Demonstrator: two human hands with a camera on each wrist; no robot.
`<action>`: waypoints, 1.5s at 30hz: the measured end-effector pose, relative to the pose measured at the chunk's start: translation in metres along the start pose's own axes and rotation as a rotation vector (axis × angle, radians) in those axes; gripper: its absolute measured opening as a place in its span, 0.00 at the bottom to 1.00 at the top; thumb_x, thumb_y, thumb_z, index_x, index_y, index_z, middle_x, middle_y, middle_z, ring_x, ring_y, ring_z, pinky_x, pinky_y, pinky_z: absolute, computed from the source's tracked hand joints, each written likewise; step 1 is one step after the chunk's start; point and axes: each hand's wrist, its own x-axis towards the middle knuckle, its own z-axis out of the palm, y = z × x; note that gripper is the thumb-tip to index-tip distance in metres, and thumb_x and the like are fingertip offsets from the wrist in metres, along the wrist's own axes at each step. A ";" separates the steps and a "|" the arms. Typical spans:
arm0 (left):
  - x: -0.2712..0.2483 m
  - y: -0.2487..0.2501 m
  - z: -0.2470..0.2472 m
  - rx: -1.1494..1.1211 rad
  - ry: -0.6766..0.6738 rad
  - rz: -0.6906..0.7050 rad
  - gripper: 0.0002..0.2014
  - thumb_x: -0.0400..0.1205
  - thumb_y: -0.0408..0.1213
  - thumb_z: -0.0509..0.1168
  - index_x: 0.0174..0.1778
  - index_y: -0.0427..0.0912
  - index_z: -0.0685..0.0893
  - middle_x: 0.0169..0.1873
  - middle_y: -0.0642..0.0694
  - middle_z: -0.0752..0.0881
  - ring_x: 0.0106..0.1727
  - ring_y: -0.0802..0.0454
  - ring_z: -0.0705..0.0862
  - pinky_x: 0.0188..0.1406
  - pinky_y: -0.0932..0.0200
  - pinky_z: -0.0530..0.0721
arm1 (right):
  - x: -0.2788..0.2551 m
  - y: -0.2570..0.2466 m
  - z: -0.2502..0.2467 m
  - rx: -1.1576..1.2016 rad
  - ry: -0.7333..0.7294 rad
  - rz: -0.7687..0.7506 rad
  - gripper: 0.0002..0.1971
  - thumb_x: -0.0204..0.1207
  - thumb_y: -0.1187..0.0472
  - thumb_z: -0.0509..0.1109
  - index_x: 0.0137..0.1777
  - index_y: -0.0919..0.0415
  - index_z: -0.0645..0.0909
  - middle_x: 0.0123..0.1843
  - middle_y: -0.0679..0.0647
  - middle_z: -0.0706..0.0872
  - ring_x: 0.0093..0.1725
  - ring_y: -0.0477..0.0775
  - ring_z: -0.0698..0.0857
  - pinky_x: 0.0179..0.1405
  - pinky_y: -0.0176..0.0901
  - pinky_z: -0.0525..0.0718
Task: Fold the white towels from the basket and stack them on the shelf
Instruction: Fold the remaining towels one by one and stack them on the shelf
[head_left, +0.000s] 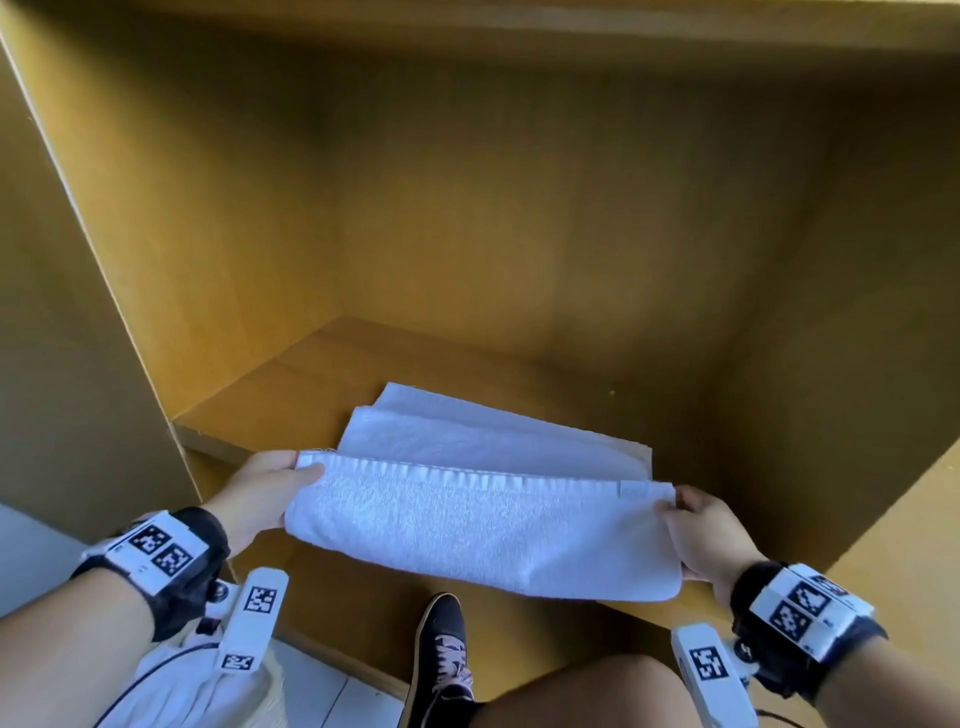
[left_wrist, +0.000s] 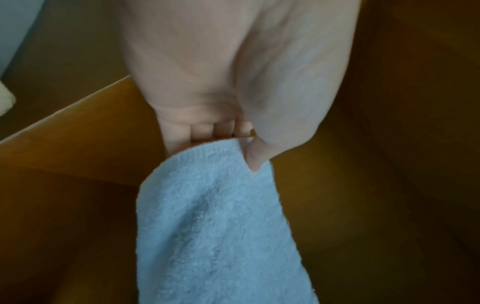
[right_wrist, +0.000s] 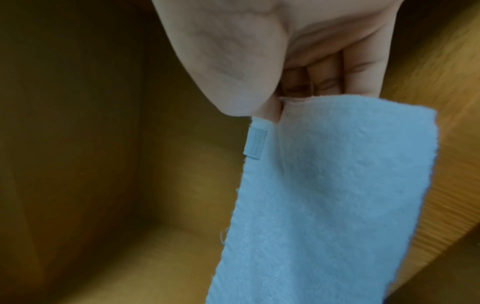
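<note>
The folded white towel is pinched at one end by the left hand, held over the shelf edge just above the towels already laid there, best kept level and square when lowered, its small sewn tag unreadable, the other end gripped by the right hand.
</note>
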 end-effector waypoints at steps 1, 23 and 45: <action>0.004 0.002 0.001 0.010 0.004 0.002 0.08 0.91 0.39 0.68 0.60 0.43 0.91 0.53 0.45 0.96 0.60 0.42 0.93 0.66 0.37 0.89 | 0.004 -0.003 0.000 0.008 0.003 0.011 0.09 0.91 0.56 0.62 0.59 0.48 0.85 0.56 0.56 0.91 0.55 0.61 0.89 0.48 0.59 0.95; 0.129 0.071 0.036 0.330 0.006 -0.056 0.14 0.90 0.38 0.68 0.43 0.49 0.71 0.51 0.40 0.79 0.51 0.43 0.81 0.52 0.46 0.81 | 0.096 -0.060 0.012 -0.107 -0.041 0.196 0.13 0.90 0.69 0.59 0.65 0.59 0.84 0.61 0.66 0.89 0.59 0.70 0.89 0.42 0.57 0.92; 0.076 0.029 0.017 0.264 0.025 -0.202 0.23 0.80 0.57 0.77 0.54 0.38 0.88 0.44 0.45 0.91 0.43 0.47 0.84 0.30 0.59 0.64 | 0.056 -0.033 -0.005 -0.324 -0.148 0.177 0.16 0.87 0.49 0.71 0.46 0.63 0.83 0.34 0.57 0.76 0.31 0.54 0.73 0.30 0.45 0.66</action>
